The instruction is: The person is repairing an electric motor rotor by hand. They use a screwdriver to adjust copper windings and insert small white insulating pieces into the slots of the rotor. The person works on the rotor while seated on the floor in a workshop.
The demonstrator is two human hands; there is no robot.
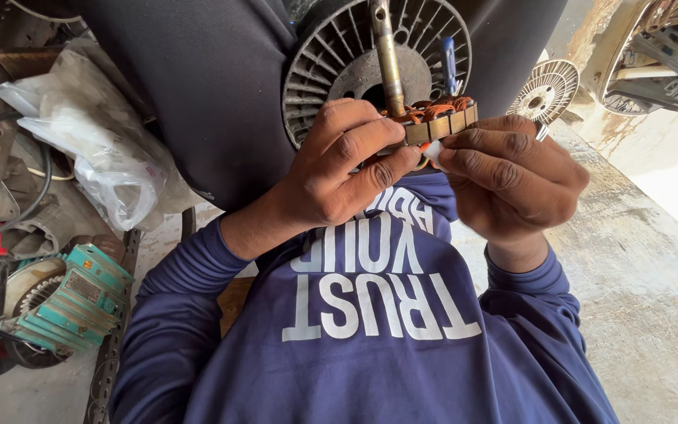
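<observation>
1. grey concrete floor (653, 314): worn and stained, bare along the right side.
2. dark trouser legs (213, 94): fill the upper centre, behind the hands.
3. blue long-sleeved shirt (370, 353): white lettering on the chest, fills the lower centre.
4. ribbed metal end cover (339, 55): round, grey, radial fins; sits just behind the hands.
5. clear plastic bag (96, 149): crumpled, left side, over perforated metal strips.
6. teal motor housing (72, 298): lower left, lying on its side.
7. second finned cover (547, 90): smaller in view, pale, upper right near the floor edge.
8. motor stator (437, 119): held between both hands at upper centre; flat stack of tan-brown laminations, copper-orange windings on top, a brass-coloured shaft rising from its middle.
9. left hand (339, 165): fingers curled closed, gripping the stator's left edge.
10. right hand (512, 177): fingers bent, thumb and forefinger pinching the stator's near edge at a small white bit.
</observation>
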